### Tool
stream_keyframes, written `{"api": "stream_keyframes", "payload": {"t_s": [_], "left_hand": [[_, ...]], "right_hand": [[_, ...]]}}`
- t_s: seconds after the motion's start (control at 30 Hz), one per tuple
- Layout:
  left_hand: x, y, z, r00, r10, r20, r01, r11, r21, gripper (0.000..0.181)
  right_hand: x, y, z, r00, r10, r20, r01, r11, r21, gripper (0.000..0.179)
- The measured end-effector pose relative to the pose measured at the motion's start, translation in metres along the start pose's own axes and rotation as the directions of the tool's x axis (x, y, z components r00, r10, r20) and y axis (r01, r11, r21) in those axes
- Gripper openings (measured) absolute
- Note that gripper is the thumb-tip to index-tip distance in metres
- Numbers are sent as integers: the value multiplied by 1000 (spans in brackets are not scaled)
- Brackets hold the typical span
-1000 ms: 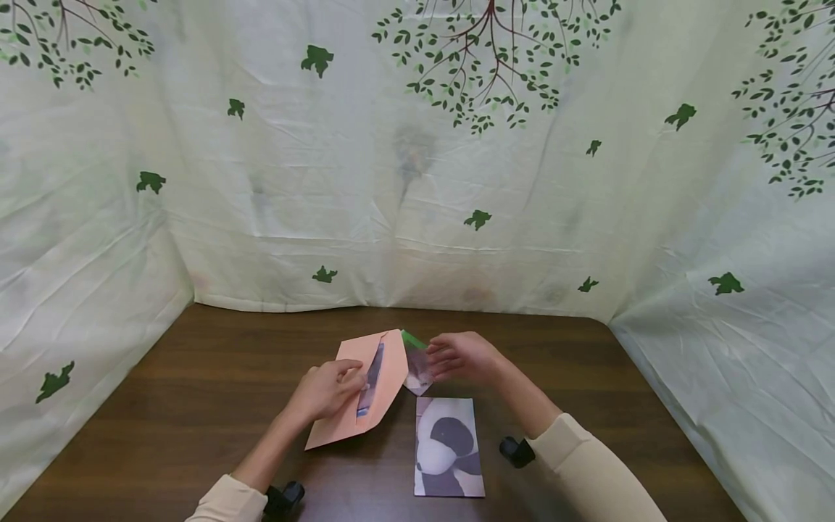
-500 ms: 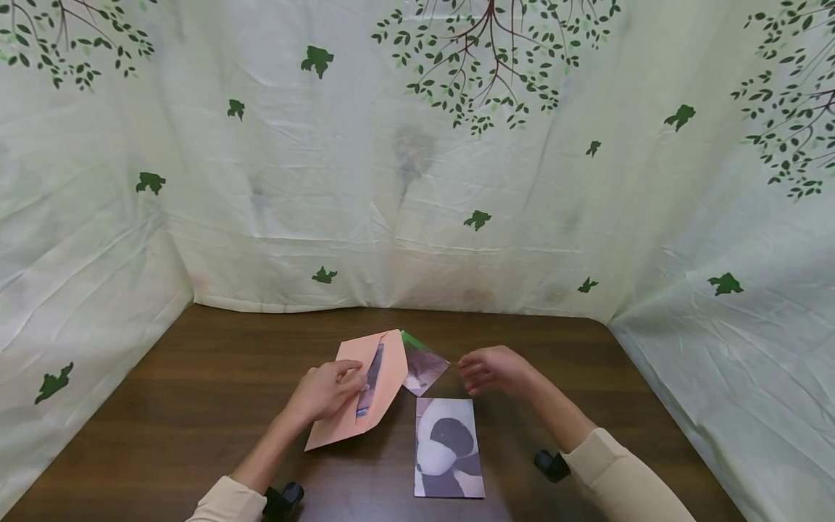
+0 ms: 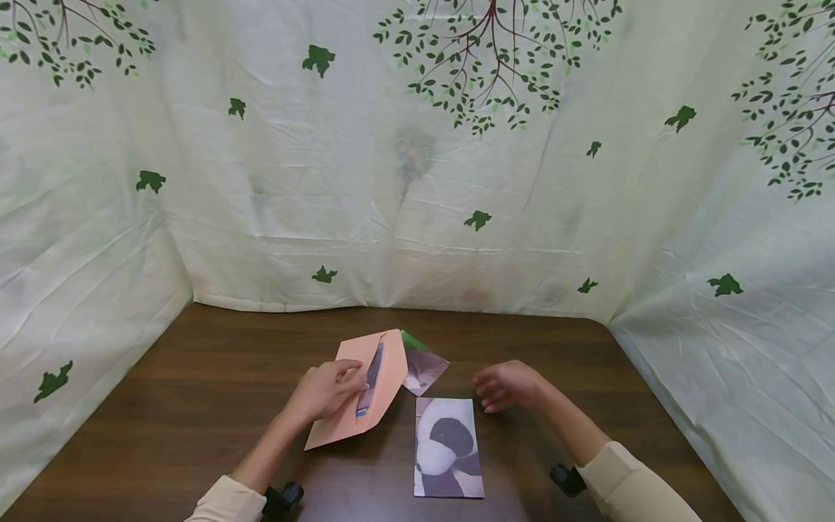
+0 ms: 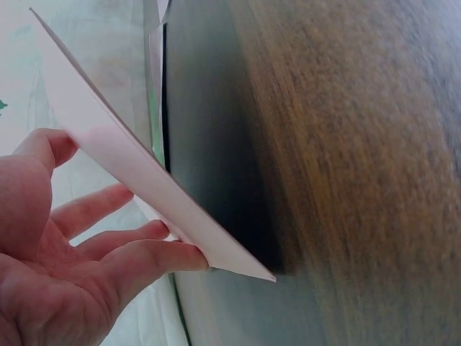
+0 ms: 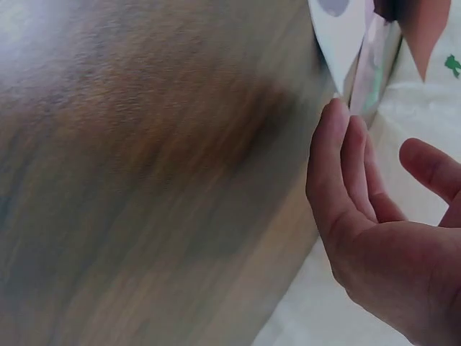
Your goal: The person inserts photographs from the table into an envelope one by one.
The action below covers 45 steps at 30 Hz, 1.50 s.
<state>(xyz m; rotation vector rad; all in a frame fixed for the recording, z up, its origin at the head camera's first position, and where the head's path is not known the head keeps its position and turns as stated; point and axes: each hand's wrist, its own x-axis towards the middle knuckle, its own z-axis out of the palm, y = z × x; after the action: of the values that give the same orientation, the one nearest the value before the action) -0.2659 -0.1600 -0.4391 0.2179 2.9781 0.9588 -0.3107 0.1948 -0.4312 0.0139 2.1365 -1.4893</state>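
My left hand (image 3: pixel 329 391) holds a pink envelope (image 3: pixel 393 366) tilted, partly raised off the table. In the left wrist view the envelope (image 4: pixel 122 140) is seen nearly edge-on, with the thumb and fingers at its edge. A purplish picture card (image 3: pixel 370 384) shows in the envelope's opening. My right hand (image 3: pixel 511 386) holds nothing and hovers right of the cards, its fingers loosely bent in the right wrist view. Nearest to it lies a card (image 3: pixel 446 449) with a grey and white picture. Another card (image 3: pixel 425 370) with a green edge lies partly behind the envelope.
The cards lie on a dark brown wooden table (image 3: pixel 248 362). A pale cloth (image 3: pixel 404 239) with leaf and branch prints hangs around its back and sides. Black wrist devices sit at the left cuff (image 3: pixel 228 500) and right cuff (image 3: pixel 603 471).
My right hand has drawn away from the green-edged card, moving right and toward me, uncovering that card. The left hand and the envelope stay where they were.
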Motion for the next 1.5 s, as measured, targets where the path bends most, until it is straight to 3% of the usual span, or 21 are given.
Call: {"api": "stream_keyframes", "payload": {"t_s": [0.7, 1.5], "left_hand": [[0, 1, -1, 1000, -22, 14, 22, 1000, -3, 45], [0, 1, -1, 1000, 1, 2, -1, 1000, 1, 43]], "right_hand": [[-6, 7, 8, 995, 97, -17, -97, 995, -24, 31], [-1, 9, 15, 999, 45, 13, -44, 999, -21, 16]]}}
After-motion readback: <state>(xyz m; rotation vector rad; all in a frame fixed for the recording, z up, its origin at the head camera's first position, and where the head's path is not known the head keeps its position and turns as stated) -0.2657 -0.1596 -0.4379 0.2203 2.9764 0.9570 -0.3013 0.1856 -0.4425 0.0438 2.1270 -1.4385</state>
